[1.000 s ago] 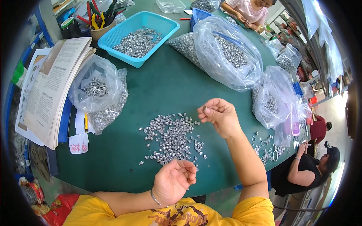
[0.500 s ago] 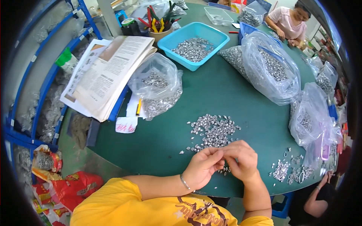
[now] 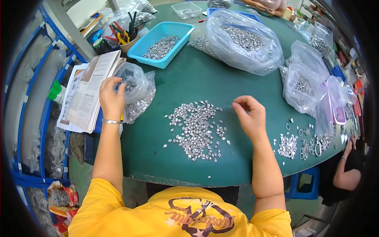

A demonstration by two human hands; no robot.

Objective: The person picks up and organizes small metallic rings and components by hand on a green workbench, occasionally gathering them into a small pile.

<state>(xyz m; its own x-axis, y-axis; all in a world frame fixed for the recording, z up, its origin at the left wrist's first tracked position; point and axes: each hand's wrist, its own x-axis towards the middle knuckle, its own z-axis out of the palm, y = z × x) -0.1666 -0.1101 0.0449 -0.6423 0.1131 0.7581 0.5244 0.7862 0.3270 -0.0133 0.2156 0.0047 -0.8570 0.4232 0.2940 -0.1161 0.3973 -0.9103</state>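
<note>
My left hand [image 3: 111, 96] is over the near side of an open clear plastic bag [image 3: 147, 96] of small metal parts, beside a stack of printed papers [image 3: 90, 89]. Its fingers curve, the thumb stands apart, and nothing shows between them. My right hand [image 3: 251, 116] hovers above the table, thumb and forefinger pinched together; anything in the pinch is too small to make out. Between my two arms a loose pile of small silvery oval metal pieces [image 3: 193, 128] lies spread on the green table [image 3: 177, 85].
A blue tray [image 3: 167, 61] of metal pieces stands at the back, near a pot of pliers [image 3: 128, 44]. Large plastic bags of parts [image 3: 272, 65] line the right. Rings and a whitish heap [image 3: 287, 146] lie at the right edge. Co-workers sit at far right and back.
My hands, together over the near side of the pile before, have parted. The left has gone left to the clear bag, the right up and away from the pile. The view has shifted.
</note>
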